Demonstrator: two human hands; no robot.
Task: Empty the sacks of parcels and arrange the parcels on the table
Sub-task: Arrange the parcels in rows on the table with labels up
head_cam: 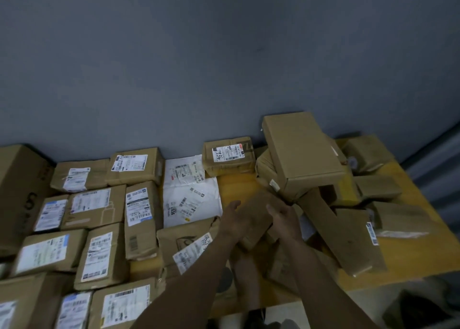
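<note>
So a small brown cardboard parcel (258,213), blurry and plain-faced, is being held over the yellow table (234,186), between rows of labelled boxes (99,204) on the left and a loose heap of brown boxes (303,154) on the right. It's being gripped by the left hand (232,219) and right hand (285,218), fingers curled round its sides.

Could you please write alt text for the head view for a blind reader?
The left hand and right hand hold a small brown parcel over a yellow table. Labelled parcels lie in rows on the left; a heap of brown parcels sits on the right.
</note>
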